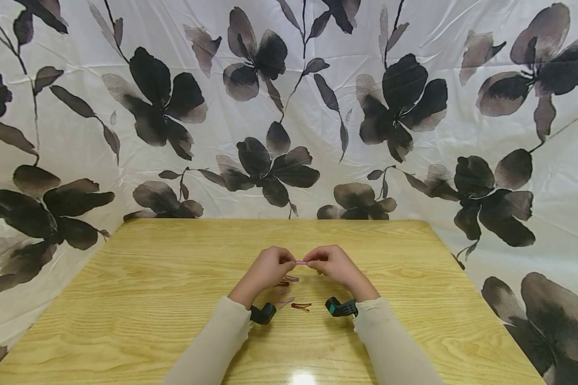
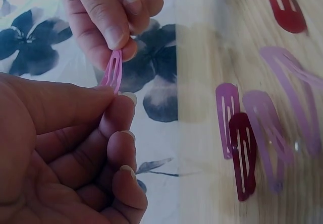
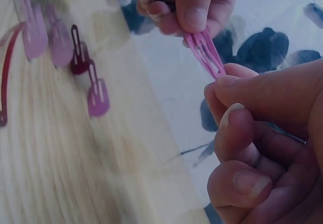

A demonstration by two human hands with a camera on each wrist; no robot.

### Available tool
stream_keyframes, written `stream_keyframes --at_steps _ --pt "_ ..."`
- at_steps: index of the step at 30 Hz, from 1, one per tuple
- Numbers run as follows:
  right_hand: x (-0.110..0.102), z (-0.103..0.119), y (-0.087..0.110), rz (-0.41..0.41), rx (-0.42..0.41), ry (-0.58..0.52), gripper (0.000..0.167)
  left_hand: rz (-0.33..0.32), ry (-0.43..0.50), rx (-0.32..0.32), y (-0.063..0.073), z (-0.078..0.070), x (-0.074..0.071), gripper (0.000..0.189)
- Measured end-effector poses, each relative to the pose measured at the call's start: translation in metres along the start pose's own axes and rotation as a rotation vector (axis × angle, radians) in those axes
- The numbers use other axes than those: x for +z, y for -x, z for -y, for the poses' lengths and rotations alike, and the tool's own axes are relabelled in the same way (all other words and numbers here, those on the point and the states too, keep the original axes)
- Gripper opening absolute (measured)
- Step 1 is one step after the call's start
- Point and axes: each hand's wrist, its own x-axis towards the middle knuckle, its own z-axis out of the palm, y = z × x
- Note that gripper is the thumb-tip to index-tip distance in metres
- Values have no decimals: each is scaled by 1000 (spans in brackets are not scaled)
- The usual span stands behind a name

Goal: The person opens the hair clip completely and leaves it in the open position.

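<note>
Between the two hands is a pink snap hair clip [image 1: 301, 262], held up above the table. My left hand [image 1: 272, 266] pinches one end between thumb and index finger, and the fingertips of my right hand [image 1: 334, 264] pinch the other. The left wrist view shows the slotted pink clip [image 2: 116, 65] pointing up, the left hand's other fingers loosely curled below it. In the right wrist view, the pink clip [image 3: 204, 56] slants between the two thumbs, its frame and middle tongue visible.
Several more snap clips lie on the wooden table [image 1: 173, 278]: a magenta one [image 2: 222, 103], a dark red one [image 2: 236, 125], two pale lilac ones and a red one [image 2: 292, 22]. A red clip [image 1: 301, 306] lies between the wrists. Floral cloth [image 1: 327, 123] hangs behind the table.
</note>
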Motion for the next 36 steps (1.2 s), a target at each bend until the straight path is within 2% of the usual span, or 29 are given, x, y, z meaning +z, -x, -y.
stream_keyframes --at_steps 9,18,26,36 --pt "11 6 0 46 -62 -9 14 17 23 2 11 7 -8 19" --pt "19 10 1 58 -72 10 14 11 30 24 18 12 -14 17" --pt "19 11 1 64 -100 8 15 16 40 55 19 16 -16 16" --pt "15 13 2 73 -98 -27 15 10 113 67 18 17 -13 16"
